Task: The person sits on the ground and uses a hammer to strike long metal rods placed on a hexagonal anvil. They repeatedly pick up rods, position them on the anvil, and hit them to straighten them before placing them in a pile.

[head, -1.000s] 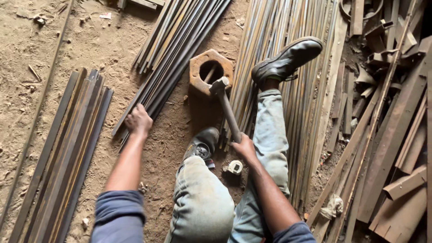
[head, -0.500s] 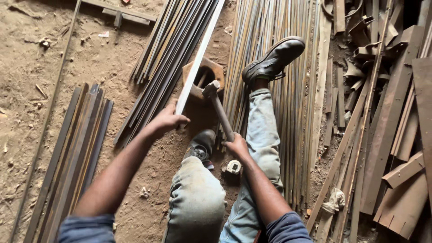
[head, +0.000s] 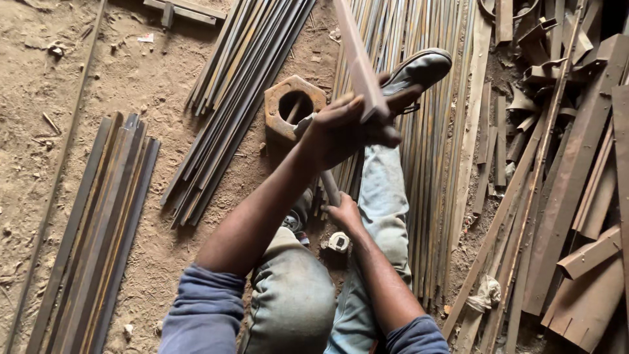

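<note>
As left hand (head: 347, 128) raised strip (head: 359, 62).

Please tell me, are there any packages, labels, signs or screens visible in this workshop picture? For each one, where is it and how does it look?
No packages, signs or screens show.
Paper scrap: on the dirt floor at the upper left, small, flat, whitish with a red trace; possibly a torn label, too small to tell.
Small round object: on the ground between the person's legs, just beside the right hand; pale face with a dark rim. Whether it bears a label cannot be seen.

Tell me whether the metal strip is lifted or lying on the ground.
Lifted: the left hand holds the metal strip up, above the hexagonal block.
</note>
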